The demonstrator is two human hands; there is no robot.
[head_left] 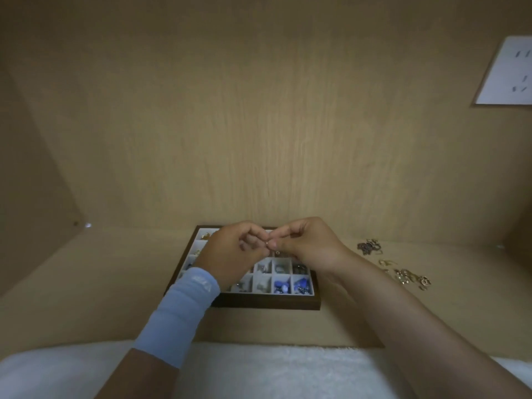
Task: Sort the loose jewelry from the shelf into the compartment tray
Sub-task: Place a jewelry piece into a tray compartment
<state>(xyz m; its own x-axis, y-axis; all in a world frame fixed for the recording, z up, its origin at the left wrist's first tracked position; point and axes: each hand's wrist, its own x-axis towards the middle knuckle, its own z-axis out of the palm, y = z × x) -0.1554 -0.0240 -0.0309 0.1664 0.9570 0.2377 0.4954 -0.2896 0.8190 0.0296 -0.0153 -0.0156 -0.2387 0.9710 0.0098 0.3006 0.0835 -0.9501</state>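
Over the tray's [267, 303] back rows, the left hand [233, 251] and right hand [308, 243] share a pinching grip on a small metal piece [272, 247]. Loose jewelry [403, 272] lies to the right, apart from the tray; open shelf [86, 283] spreads left.

We take this for a home, most likely the inside of a wardrobe or cupboard; we look into a shelf [86, 283] boxed in by pale wood-grain panels [259, 125] at the back and left; a white socket plate [506, 70] sits at the back panel's right edge; a tray [267, 302] of small compartments stands mid-shelf; jewelry [403, 275] lies loose toward the right edge; fluffy white cloth [259, 370] runs along the near edge.
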